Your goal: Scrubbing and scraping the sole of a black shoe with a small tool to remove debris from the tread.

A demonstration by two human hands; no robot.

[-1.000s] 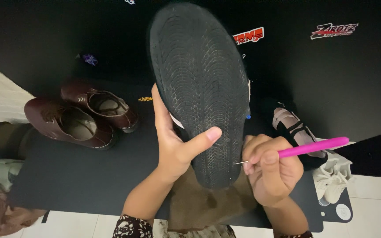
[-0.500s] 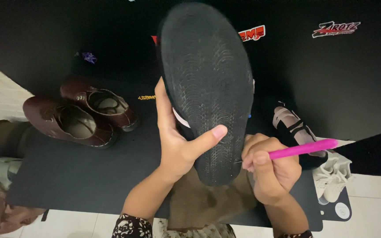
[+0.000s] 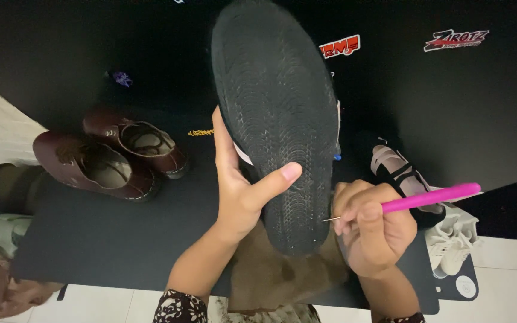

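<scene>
I see a black shoe (image 3: 276, 119) held sole-up in the centre of the frame, toe toward the top edge, heel low near the wrists. The sole is matte rubber w/ fine curved ridges, oval, narrower at the heel; a bit of white upper shows at its left edge by the palm.

My left hand (image 3: 237, 191) is clamped on the shoe: fingers behind it along the left side, thumb pressed flat across the tread approx. mid-sole. My right hand (image 3: 372, 230) is fisted tight round a pink tool (image 3: 432, 197), a smooth plastic handle angling to the right edge w/ a thin metal tip at its left end. That tip meets the right edge of the sole near the heel, just below and right of the thumb; can't tell if it goes in.

Under it all lies a black mat (image 3: 103, 239), flat and dull, on pale floor tiles. A brown cloth (image 3: 276, 275), soft and stained, sits below the heel, between the forearms. Left of centre is a pair of glossy brown leather shoes (image 3: 109, 158), well apart from the hands. At right, partly hidden behind the right hand and tool, are a black strappy shoe (image 3: 399, 173) and a white sneaker (image 3: 450, 239). Nothing sits between tip and sole.
</scene>
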